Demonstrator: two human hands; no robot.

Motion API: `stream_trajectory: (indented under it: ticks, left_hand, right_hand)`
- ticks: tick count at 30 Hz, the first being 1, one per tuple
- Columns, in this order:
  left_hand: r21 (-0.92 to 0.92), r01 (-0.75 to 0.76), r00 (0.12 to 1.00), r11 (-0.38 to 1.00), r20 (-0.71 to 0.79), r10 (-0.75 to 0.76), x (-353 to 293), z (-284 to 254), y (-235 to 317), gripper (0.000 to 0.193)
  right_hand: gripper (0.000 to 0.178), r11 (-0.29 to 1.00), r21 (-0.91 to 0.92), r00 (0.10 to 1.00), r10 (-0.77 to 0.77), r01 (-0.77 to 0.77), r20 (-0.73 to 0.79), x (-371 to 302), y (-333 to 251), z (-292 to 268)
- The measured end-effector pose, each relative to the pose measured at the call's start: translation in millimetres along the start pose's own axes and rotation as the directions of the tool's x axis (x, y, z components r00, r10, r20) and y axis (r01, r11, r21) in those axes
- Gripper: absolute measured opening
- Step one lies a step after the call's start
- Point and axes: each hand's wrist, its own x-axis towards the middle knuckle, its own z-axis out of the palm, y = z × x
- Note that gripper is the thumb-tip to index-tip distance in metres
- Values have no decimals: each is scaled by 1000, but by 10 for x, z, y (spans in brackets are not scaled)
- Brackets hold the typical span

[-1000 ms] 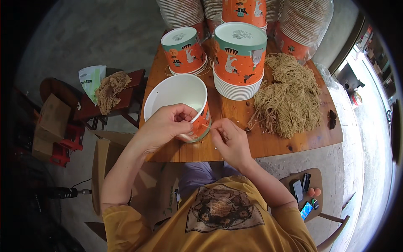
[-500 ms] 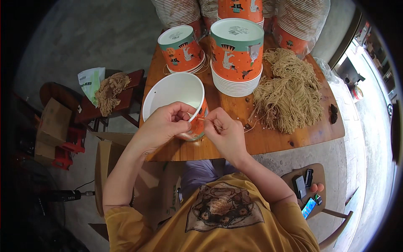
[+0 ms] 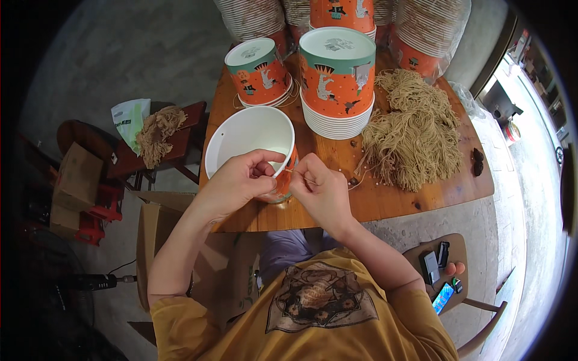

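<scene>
An open paper bucket (image 3: 232, 135), white inside and orange printed outside, tilts toward me at the table's front edge. My left hand (image 3: 244, 180) grips its near right rim, fingers curled over the inside and the thumb outside. Just right of that rim, my right hand (image 3: 322, 194) is closed in a pinch on a thin tan cord (image 3: 289, 171) that runs to the bucket's side. Whether the cord passes through the wall is hidden by my fingers. A small dark hole shows in the far left of the bucket's wall.
Upside-down stacks of matching buckets, one tall (image 3: 337, 78) and one short (image 3: 259, 72), stand behind. A heap of tan cords (image 3: 415, 135) lies on the right of the wooden table (image 3: 391, 207). Bagged bucket stacks (image 3: 427, 39) are at the back. A stool (image 3: 457, 246) holds a phone.
Both hands stay at the bucket rim. My left fingers have shifted slightly, and my right hand keeps its pinch on the cord. The view has moved a little.
</scene>
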Motion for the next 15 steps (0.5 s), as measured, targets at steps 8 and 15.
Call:
stream_trajectory:
  ticks: [8,15]
  left_hand:
    - [52,-7,997,999,74,3,35,24,-29,37]
    - [-71,-1,998,997,60,6,137,82,-117,20]
  right_hand:
    - [11,999,-37,999,37,-36,24,6,15,-15]
    - [12,997,-74,997,40,-35,59,-6,42,-50]
